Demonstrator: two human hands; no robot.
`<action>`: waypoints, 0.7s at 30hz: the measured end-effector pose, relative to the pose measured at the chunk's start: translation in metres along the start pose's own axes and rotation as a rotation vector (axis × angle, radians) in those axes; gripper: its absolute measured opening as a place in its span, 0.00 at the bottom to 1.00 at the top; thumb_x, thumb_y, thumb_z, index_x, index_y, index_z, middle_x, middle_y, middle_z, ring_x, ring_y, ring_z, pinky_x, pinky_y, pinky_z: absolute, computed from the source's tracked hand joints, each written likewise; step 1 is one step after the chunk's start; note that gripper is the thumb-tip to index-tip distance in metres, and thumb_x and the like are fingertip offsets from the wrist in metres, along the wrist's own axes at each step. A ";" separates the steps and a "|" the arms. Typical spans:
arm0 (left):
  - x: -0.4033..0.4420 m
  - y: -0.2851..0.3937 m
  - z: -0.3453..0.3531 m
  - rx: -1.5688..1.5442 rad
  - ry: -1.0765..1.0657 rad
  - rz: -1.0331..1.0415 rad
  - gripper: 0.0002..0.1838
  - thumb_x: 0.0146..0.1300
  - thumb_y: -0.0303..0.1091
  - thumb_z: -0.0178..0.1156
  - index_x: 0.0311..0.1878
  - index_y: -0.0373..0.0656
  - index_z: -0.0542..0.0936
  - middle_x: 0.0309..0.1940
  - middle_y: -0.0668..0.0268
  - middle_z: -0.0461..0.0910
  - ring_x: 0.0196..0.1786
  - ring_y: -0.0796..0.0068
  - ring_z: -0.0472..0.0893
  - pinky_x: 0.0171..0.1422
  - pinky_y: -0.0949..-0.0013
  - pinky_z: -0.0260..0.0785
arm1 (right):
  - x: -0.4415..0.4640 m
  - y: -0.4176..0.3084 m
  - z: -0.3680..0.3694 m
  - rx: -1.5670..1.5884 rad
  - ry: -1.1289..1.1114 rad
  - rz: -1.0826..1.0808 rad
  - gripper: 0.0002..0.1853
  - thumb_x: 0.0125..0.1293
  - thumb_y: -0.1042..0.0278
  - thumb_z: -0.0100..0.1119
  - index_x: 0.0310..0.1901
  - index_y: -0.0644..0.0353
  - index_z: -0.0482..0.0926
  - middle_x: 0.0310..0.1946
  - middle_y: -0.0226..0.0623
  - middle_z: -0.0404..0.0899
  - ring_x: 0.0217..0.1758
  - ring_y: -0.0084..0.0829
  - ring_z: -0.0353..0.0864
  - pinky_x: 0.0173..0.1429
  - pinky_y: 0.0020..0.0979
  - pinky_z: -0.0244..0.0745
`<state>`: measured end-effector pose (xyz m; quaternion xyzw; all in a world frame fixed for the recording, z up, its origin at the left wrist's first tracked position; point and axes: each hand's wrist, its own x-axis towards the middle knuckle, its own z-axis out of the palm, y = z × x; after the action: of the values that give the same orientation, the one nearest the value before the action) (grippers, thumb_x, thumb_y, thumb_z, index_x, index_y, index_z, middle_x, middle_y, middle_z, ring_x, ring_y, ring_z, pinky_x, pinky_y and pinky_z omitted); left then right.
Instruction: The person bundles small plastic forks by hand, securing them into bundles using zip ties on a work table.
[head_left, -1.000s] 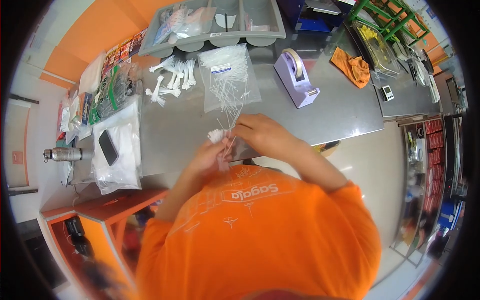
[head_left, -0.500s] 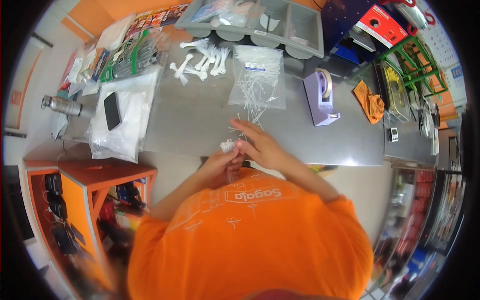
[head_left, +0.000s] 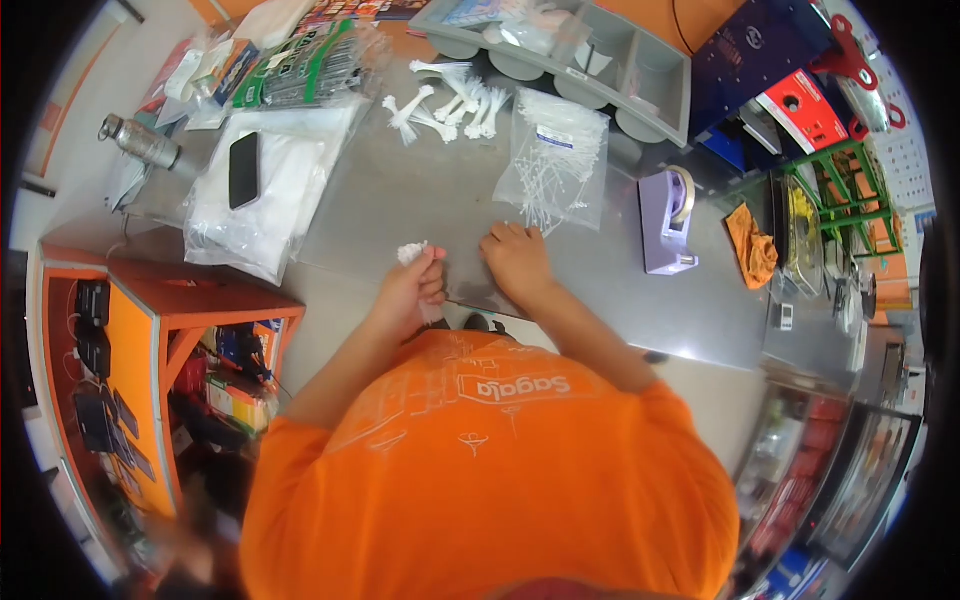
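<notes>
A bundle of white zip ties (head_left: 411,253) is wrapped in the fingers of my left hand (head_left: 408,290), its heads showing above the fist and its tails below. My right hand (head_left: 516,262) rests at the metal table just below the open end of a clear bag of white zip ties (head_left: 556,150), fingers curled down; what its fingertips hold, if anything, is hidden. Loose ties stick out of the bag toward that hand. Several tied white bundles (head_left: 462,103) lie left of the bag.
A lilac tape dispenser (head_left: 665,222) stands right of the bag, with an orange cloth (head_left: 750,246) beyond. Behind is a grey divided tray (head_left: 570,72). A phone (head_left: 244,170) lies on white plastic bags (head_left: 285,135) at left, near a metal bottle (head_left: 140,142).
My hands have separated: the left keeps the bundle, while the right has moved away to the table by the bag's mouth. The camera view has shifted.
</notes>
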<state>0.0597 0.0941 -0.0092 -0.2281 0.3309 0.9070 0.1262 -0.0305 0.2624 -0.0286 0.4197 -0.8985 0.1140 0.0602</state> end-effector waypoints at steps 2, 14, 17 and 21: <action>-0.002 0.001 -0.003 -0.010 0.006 0.014 0.09 0.66 0.41 0.48 0.37 0.47 0.70 0.16 0.78 0.55 0.16 0.87 0.52 0.22 0.79 0.49 | 0.003 -0.001 0.006 -0.051 0.003 -0.030 0.03 0.51 0.70 0.52 0.28 0.55 0.75 0.31 0.32 0.71 0.39 0.31 0.72 0.43 0.35 0.64; 0.019 0.003 -0.007 0.212 0.097 0.101 0.12 0.64 0.43 0.52 0.38 0.44 0.71 0.17 0.79 0.56 0.18 0.86 0.53 0.24 0.78 0.50 | 0.038 0.020 -0.025 0.459 0.077 -0.078 0.06 0.57 0.72 0.54 0.35 0.60 0.70 0.33 0.37 0.72 0.39 0.36 0.72 0.44 0.34 0.65; 0.014 0.015 0.025 0.395 0.166 0.244 0.12 0.63 0.43 0.53 0.39 0.44 0.72 0.18 0.79 0.61 0.19 0.87 0.57 0.24 0.79 0.52 | 0.048 0.007 -0.053 0.894 0.235 0.245 0.07 0.60 0.73 0.54 0.39 0.61 0.69 0.31 0.34 0.71 0.35 0.29 0.71 0.42 0.29 0.66; 0.008 0.028 0.052 0.721 -0.005 0.500 0.12 0.63 0.43 0.54 0.39 0.44 0.75 0.22 0.76 0.68 0.23 0.87 0.64 0.25 0.80 0.55 | 0.047 -0.016 -0.068 1.389 0.144 0.253 0.06 0.63 0.72 0.51 0.40 0.62 0.69 0.36 0.32 0.68 0.35 0.22 0.69 0.41 0.24 0.66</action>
<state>0.0252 0.1083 0.0373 -0.0801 0.6712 0.7366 -0.0248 -0.0477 0.2350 0.0488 0.2448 -0.6536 0.6942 -0.1757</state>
